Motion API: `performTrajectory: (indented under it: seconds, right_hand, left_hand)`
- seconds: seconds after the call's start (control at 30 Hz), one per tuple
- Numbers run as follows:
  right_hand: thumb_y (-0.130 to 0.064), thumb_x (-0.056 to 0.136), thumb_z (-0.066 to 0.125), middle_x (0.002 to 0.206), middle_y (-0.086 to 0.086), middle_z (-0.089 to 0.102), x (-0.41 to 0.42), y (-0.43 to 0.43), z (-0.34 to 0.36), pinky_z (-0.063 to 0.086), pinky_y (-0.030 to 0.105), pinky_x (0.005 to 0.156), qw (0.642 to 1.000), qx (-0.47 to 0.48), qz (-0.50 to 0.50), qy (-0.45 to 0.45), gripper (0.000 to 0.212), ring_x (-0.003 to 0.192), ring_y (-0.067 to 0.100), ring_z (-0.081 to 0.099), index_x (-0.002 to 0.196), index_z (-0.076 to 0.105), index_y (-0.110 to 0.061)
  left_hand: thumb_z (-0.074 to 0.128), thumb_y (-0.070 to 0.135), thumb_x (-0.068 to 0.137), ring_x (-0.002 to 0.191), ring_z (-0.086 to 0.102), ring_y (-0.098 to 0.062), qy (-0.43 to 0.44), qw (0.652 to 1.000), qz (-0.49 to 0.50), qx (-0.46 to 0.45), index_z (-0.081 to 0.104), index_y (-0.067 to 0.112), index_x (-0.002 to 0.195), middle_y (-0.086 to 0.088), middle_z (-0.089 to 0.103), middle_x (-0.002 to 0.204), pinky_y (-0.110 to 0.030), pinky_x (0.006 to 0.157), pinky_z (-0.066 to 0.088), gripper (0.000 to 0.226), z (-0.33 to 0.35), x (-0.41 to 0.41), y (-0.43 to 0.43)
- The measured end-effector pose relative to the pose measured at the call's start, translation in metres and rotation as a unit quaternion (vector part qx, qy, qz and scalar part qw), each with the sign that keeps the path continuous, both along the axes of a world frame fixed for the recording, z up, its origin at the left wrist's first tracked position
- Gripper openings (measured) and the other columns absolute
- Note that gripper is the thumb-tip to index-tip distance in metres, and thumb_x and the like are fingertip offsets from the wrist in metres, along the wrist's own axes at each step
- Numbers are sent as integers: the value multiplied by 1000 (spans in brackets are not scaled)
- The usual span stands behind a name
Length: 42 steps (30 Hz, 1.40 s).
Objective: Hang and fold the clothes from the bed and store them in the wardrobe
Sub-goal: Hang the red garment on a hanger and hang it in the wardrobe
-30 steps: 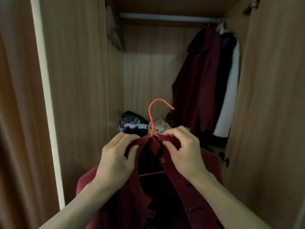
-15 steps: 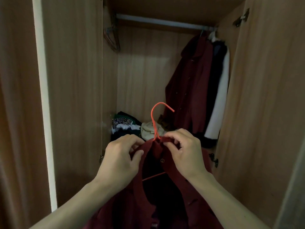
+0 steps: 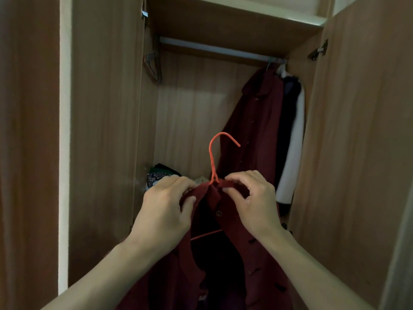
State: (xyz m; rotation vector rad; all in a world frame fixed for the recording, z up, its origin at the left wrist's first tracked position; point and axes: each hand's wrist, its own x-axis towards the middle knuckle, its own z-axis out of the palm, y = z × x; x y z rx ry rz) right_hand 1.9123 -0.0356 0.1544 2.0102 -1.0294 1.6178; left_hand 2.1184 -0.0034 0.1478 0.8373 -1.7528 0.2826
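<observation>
A dark red buttoned shirt [image 3: 257, 253] hangs on an orange wire hanger [image 3: 213, 157] in front of the open wardrobe. My left hand [image 3: 164, 211] pinches the left side of its collar. My right hand [image 3: 252, 202] pinches the right side of the collar, just beside the hanger's neck. The hook points up and to the right, well below the metal rail [image 3: 214, 49]. The hanger's lower bar shows between the shirt's open fronts.
Clothes on the rail at the right: a dark red coat [image 3: 257, 130], a black garment and a white one [image 3: 292, 153]. Empty hangers [image 3: 153, 68] hang at the rail's left end. Folded clothes [image 3: 158, 174] lie on the wardrobe floor. Open doors [image 3: 357, 153] flank both sides.
The view has tilted upward, showing more of the rail and top shelf. Both hands keep their hold on the collar, and the shirt and hanger have shifted only slightly in the view.
</observation>
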Motion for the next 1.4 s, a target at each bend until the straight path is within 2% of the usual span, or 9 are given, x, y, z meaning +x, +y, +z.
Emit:
performTrajectory:
  seconds: [0.17,0.43,0.57,0.63,0.77,0.9,0.97,1.1,1.4]
  right_hand:
    - [-12,79,80,87,-15,64,-2,-6,17,51,29,77,1000,-12,-11,11,18,86,8,59,94,73,-19]
    - [-15,79,81,88,-14,64,-25,-49,33,50,28,76,999,-37,3,-22,15,86,8,60,91,72,-19]
    - [-17,79,81,86,-14,64,-43,-76,42,42,23,80,998,-64,-21,-13,14,83,8,56,89,72,-21]
    - [-13,81,79,86,-11,63,-55,-92,45,45,21,75,998,-66,-9,-15,12,80,5,55,90,71,-17]
    - [-8,82,77,86,-11,62,-78,-123,44,41,7,68,998,-60,11,-34,14,68,-8,50,92,73,-16]
    - [-9,84,74,91,-7,67,-93,-150,40,55,28,70,999,-43,18,-21,17,75,5,63,98,74,-17]
    - [-7,84,73,92,-6,68,-98,-161,40,56,32,71,999,-35,25,-15,17,78,10,66,99,74,-17]
    - [-4,84,71,92,-4,67,-102,-178,44,54,25,74,998,-24,54,-14,16,79,8,65,95,75,-15]
    - [6,77,73,87,-8,66,-96,-204,45,49,14,75,994,5,94,-49,24,79,2,64,91,74,-15]
  left_hand:
    - [77,4,76,75,51,-6,7,1000,-2,-20,68,20,90,16,57,80,-24,70,45,23,14,-2,-11]
    - [77,6,76,73,55,-7,-3,1000,14,-24,68,21,89,15,59,78,-31,68,50,22,38,-25,-42]
    - [78,4,75,69,55,-5,-6,999,35,-18,69,20,88,15,58,74,-17,66,45,22,52,-47,-63]
    - [79,3,75,68,55,-4,-5,999,32,-3,70,20,85,16,57,69,-10,64,40,22,58,-61,-73]
    - [83,6,72,61,57,-4,17,997,9,78,72,25,81,10,62,64,-8,59,41,23,69,-86,-94]
    - [85,7,71,56,56,-2,47,989,-28,134,71,27,79,7,66,70,-14,57,47,26,64,-107,-112]
    - [85,7,71,58,59,-6,65,988,-30,134,71,27,79,4,66,71,-18,57,50,25,58,-117,-119]
    - [87,11,70,62,64,-13,103,984,-45,139,71,26,80,3,67,70,-26,60,56,24,52,-129,-132]
    - [90,14,66,62,63,-14,153,964,-140,169,68,24,82,3,68,72,-19,56,50,28,43,-138,-153]
